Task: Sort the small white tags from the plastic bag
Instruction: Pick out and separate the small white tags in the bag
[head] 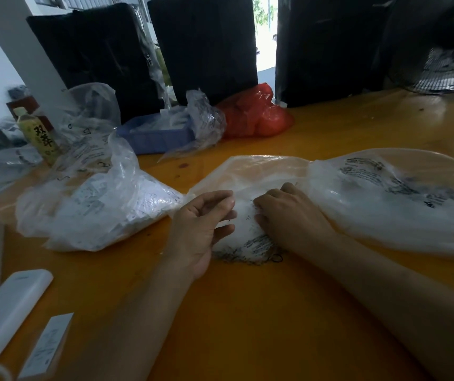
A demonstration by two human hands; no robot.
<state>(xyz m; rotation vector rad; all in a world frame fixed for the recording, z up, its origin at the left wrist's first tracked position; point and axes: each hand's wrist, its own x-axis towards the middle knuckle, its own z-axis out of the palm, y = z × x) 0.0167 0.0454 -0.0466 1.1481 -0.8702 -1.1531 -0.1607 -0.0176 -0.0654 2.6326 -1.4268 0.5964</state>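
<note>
Plastic bag (247,229) lies between both hands; left fingers (220,200) loosely spread, right fingers (264,204) curled on it.

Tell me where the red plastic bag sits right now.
In the head view the red plastic bag lies at the table's far edge, centre, right of the blue tray, against the black bundles.

Under both hands lies a clear plastic bag (250,215) with black print, on an orange-yellow table (247,312). Left of the hands sits a clear bag of white tags (105,207). Beyond them sit a blue tray (157,136) and a red bag (256,114).
</note>
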